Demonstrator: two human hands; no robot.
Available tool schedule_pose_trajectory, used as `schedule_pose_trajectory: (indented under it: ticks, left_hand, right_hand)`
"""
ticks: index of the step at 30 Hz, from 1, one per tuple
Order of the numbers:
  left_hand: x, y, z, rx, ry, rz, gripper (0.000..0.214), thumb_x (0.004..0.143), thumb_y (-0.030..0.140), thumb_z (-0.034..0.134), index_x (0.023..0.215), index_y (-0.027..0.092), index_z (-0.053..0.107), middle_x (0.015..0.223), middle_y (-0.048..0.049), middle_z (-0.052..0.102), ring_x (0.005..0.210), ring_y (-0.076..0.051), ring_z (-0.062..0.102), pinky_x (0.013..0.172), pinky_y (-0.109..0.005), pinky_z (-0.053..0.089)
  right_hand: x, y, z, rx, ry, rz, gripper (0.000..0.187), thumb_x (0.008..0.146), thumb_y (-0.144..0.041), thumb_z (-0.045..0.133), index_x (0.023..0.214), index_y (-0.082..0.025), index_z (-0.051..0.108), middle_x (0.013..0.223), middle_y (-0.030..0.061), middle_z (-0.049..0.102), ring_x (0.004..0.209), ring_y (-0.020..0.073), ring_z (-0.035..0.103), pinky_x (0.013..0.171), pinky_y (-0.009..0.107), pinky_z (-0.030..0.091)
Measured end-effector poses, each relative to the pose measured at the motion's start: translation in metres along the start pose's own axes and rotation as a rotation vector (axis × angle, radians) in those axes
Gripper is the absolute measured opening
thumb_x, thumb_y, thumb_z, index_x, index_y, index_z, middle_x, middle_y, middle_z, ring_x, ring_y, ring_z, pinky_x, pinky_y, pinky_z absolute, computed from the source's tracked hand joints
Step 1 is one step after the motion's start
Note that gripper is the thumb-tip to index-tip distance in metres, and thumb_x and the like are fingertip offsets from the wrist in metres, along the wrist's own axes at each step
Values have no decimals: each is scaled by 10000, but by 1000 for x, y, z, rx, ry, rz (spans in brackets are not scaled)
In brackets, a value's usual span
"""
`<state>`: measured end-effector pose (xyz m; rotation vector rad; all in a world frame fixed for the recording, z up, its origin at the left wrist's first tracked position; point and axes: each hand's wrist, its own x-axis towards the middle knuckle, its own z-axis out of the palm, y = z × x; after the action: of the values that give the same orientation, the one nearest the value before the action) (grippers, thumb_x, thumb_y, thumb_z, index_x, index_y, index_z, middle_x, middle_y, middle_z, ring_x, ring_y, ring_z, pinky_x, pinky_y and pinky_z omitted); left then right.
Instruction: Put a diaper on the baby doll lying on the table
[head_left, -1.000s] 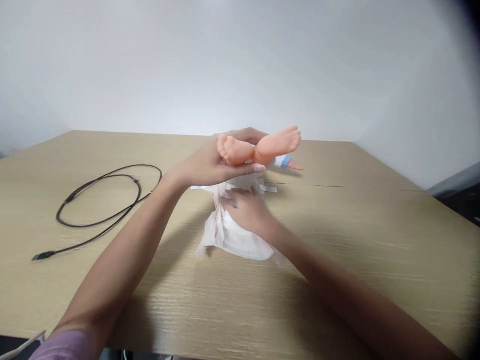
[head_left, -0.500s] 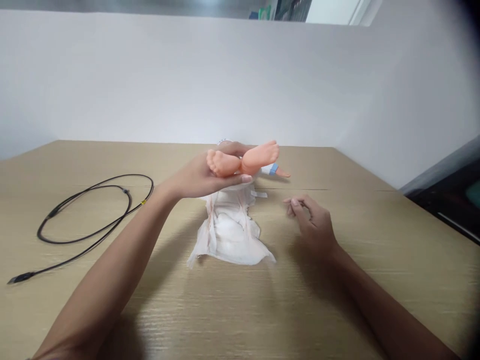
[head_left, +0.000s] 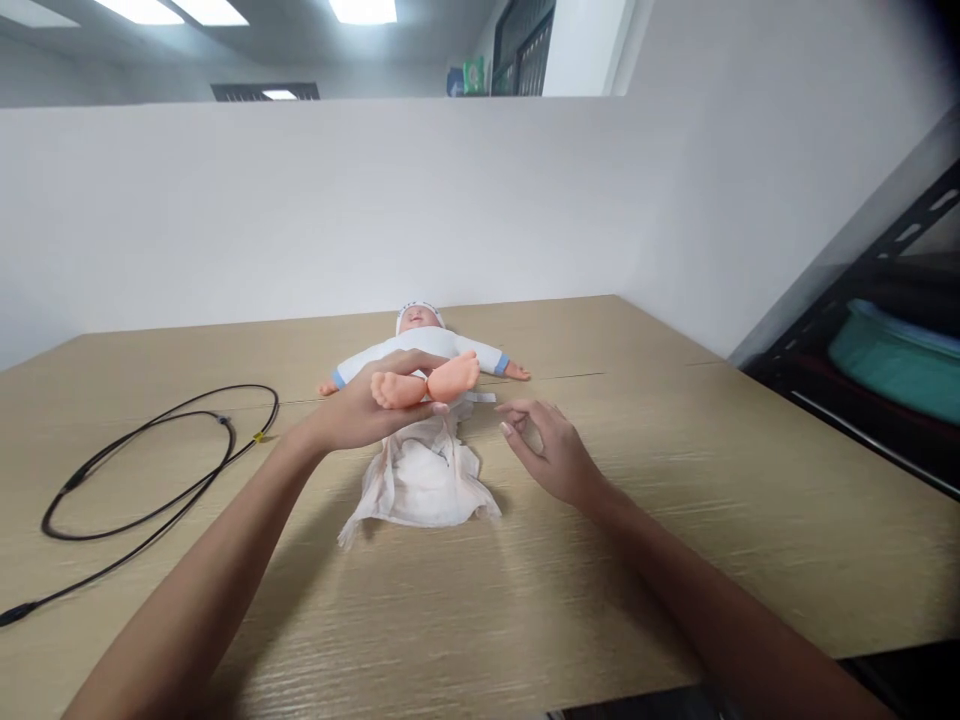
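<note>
A baby doll (head_left: 420,343) in a white top with blue cuffs lies on its back, head at the far side and arms spread. My left hand (head_left: 367,405) is wrapped round the doll's legs at the ankles, with both bare feet held up toward me. Under and in front of the legs a white diaper (head_left: 427,480) lies unfolded on the table, a fastening tab out at its right side. My right hand (head_left: 551,450) hovers right of the diaper, fingers apart and loosely curved, holding nothing. The doll's lower body is hidden behind my left hand.
A looped black cable (head_left: 157,540) lies on the wooden table (head_left: 712,500) at left. A white partition wall (head_left: 337,210) rises behind the table. At right stands a black rack with a teal basin (head_left: 892,365).
The view has tilted up and shifted, bringing the doll's head and arms into sight. My right hand has come closer to the diaper, its fingers spreading. My left hand still grips the legs.
</note>
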<state>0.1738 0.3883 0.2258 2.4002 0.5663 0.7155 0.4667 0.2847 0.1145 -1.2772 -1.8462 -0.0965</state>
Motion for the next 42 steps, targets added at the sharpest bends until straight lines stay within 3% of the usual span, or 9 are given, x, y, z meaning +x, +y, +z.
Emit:
schedule_pose_trajectory:
  ticks: [6,10,13,16,22,25,29,36,42]
  left_hand:
    - [-10,-3,7,26,-13,11,404,1022,452,738,1384,278,704,1365,-59,747,1252,-263,695,1008,-395,601]
    - [-19,-3,16,43,-23,124,377,1057,358,700,1430,309,683,1424,-53,726,1334,-258,657,1134,-455,558]
    - [-26,-8,24,25,2,222,387,1081,290,658,1466,322,662,1522,-71,663,1426,-253,603,1221,-490,506]
    - [-37,-14,26,17,47,227,443,1062,312,702,1501,311,643,1523,-97,640,1405,-255,616,1192,-476,529]
    - [-68,-31,16,148,18,204,280,1030,335,755,1302,277,713,1100,-29,776,1027,-207,715,919,-364,575]
    - [-83,-45,17,132,-49,256,250,1051,245,690,1300,269,696,1154,-42,767,1108,-217,704,1075,-433,549]
    - [-100,-63,24,114,-107,245,303,1063,183,606,1349,256,677,1248,-67,755,1264,-234,686,1342,-551,351]
    - [-111,-67,24,325,-255,319,537,1025,130,563,1548,251,566,1412,-93,751,1460,-277,611,1378,-584,320]
    - [-113,-70,22,335,-240,331,622,962,109,570,1560,280,550,1447,-78,746,1461,-272,617,1379,-580,328]
  right_hand:
    - [1,-26,6,99,38,-50,435,1052,-280,702,1459,-281,547,1317,102,724,1237,301,702,1085,521,581]
    - [10,-45,30,170,11,-90,689,1023,-303,751,1616,-287,400,1580,154,589,1482,335,569,1219,588,525]
    - [23,-47,45,231,26,-166,591,1046,-288,726,1574,-309,462,1578,125,614,1494,306,573,1237,574,518]
    - [35,-40,43,268,32,-246,516,1045,-237,701,1528,-328,540,1484,83,696,1401,287,656,1197,554,551]
    - [38,-15,14,274,-78,-182,470,994,-207,729,1449,-303,666,1419,81,718,1361,288,675,1185,486,565]
    - [34,-3,1,260,-177,-279,451,997,-210,703,1436,-309,666,1386,62,733,1366,283,664,1205,484,542]
    - [26,7,-1,188,-264,-409,429,1003,-120,549,1386,-266,676,1347,80,739,1309,267,685,1124,461,563]
    - [17,16,23,-95,-177,-633,424,926,-4,514,1165,-273,736,1179,43,804,1160,248,733,1051,451,578]
    - [16,18,25,-90,-288,-608,355,999,-52,551,1174,-283,755,1378,24,795,1350,266,706,1107,496,586]
